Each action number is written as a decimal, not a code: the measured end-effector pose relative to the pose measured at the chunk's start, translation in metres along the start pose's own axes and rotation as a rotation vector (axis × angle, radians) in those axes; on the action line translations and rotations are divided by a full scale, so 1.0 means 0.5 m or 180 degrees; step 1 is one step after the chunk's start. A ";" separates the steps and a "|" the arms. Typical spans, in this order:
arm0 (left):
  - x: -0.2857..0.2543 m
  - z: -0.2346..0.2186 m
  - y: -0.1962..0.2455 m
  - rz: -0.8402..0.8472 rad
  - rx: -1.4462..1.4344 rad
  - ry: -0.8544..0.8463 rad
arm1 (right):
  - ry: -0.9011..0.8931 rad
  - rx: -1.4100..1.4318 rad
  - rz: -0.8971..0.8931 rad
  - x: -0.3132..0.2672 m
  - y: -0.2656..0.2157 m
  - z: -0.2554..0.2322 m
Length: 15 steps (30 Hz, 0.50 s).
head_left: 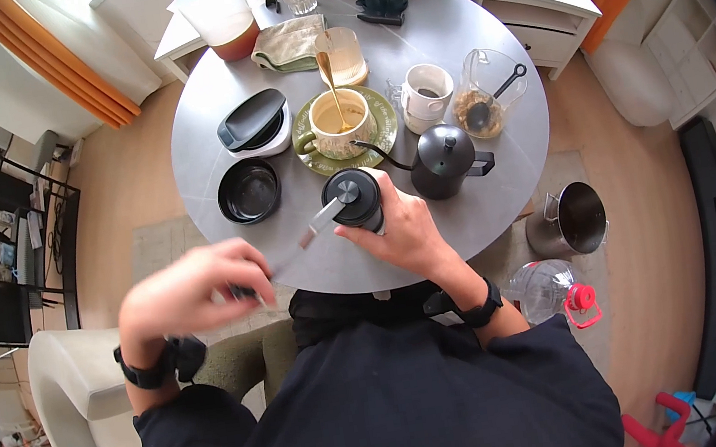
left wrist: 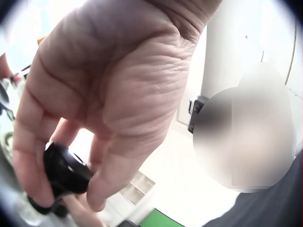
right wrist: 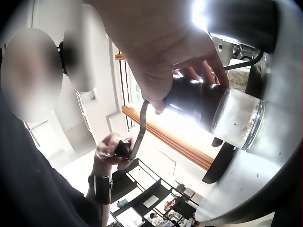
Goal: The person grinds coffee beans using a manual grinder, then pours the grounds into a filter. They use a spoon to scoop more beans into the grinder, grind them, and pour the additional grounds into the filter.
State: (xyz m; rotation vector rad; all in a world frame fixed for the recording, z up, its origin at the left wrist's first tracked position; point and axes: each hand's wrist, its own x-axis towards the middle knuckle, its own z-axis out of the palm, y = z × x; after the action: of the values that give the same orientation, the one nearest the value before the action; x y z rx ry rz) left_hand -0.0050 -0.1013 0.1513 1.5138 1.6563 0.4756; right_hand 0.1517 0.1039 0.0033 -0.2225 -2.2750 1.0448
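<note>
A black hand coffee grinder [head_left: 352, 195] stands near the table's front edge, its metal crank [head_left: 319, 222] reaching out to the left. My right hand [head_left: 406, 224] grips the grinder's dark body from the right side. In the right wrist view, the grinder's clear glass base [right wrist: 238, 119] shows below the fingers. Left of the grinder, my left hand [head_left: 198, 289] is blurred in the head view. Its fingers pinch the crank's black knob [left wrist: 68, 171] in the left wrist view. The grinder's lid is on, so its inside is hidden.
A black gooseneck kettle [head_left: 444, 167] stands just right of the grinder. Behind are a cup [head_left: 330, 143] with a gold spoon, on a green plate [head_left: 314, 167], and a white mug [head_left: 426, 97]. A black bowl [head_left: 249, 191] and a covered scale-like white item [head_left: 275, 144] sit left.
</note>
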 end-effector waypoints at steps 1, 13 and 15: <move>0.001 -0.019 -0.023 -0.0071 -0.0071 0.0249 | -0.0001 0.0038 -0.0014 0.000 -0.001 0.001; 0.362 -0.131 -0.045 0.0083 0.0420 0.1195 | 0.0045 0.0055 0.0031 -0.003 0.011 0.009; 0.400 -0.098 0.008 0.0378 0.0469 0.0986 | -0.0046 -0.0015 0.0202 -0.005 0.008 0.007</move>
State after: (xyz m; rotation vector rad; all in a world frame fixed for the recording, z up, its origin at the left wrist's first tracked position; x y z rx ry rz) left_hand -0.0276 0.1009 0.1204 1.7214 1.8781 0.6938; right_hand 0.1511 0.1034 -0.0026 -0.2918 -2.2969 1.0767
